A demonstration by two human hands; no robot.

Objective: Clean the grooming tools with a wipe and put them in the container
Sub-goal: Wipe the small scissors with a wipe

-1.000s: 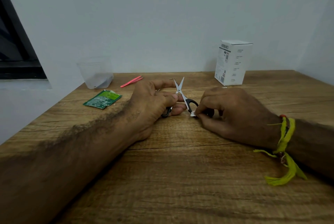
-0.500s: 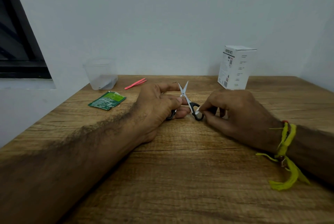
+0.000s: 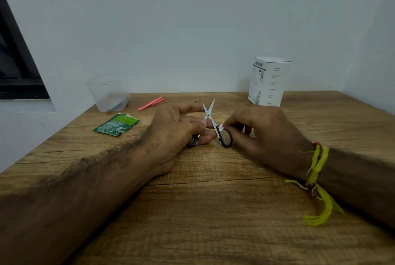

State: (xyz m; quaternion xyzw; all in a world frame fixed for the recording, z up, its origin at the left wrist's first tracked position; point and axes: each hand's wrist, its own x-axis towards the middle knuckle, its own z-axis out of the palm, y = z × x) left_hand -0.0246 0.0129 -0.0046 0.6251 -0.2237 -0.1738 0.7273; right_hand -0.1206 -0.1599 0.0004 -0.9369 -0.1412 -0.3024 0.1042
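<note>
Scissors (image 3: 208, 115) stay stiff, light and sharp-tipped, so we hold them by the handles. Our left hand (image 3: 177, 134) grips one loop while our right hand (image 3: 263, 130) pinches the wipe (image 3: 221, 127) against the other.

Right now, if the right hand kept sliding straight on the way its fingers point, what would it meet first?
The right hand points leftward, pinching a wipe against the scissors. It already touches them; beyond them, the left hand holding the other handle comes first, probably its fingertips, though depth is hard to judge.
</note>
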